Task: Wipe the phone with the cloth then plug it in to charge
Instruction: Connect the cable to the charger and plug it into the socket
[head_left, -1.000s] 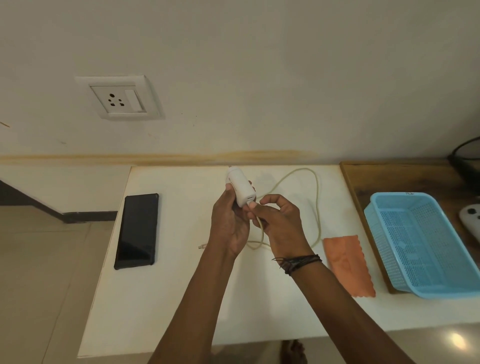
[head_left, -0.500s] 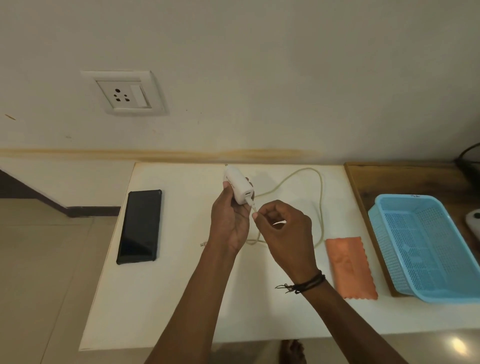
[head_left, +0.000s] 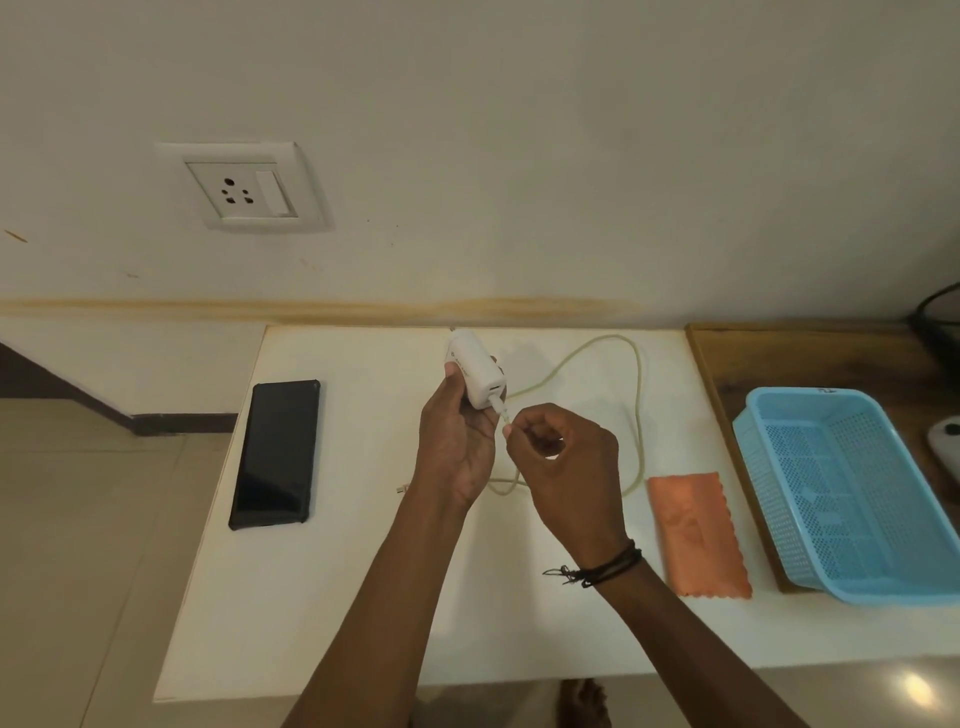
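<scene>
My right hand (head_left: 563, 467) pinches the thin pale cable (head_left: 638, 415) right where it goes into the small white plastic charger block (head_left: 475, 376). My left hand (head_left: 457, 447) is wrapped round that block. If I tug the cable sideways, its plug could bend or pop out.

The flat orange cloth with wavy edges (head_left: 696, 535) lies on the white table (head_left: 322, 597) to my right. The flat black phone (head_left: 275, 454) lies to my left, close to the table edge (a bump from my arm could knock it off). The loose cable loop could catch on things too.

Far off is the white wall socket (head_left: 249, 189). The block has a tiny mark, too small to read.
</scene>
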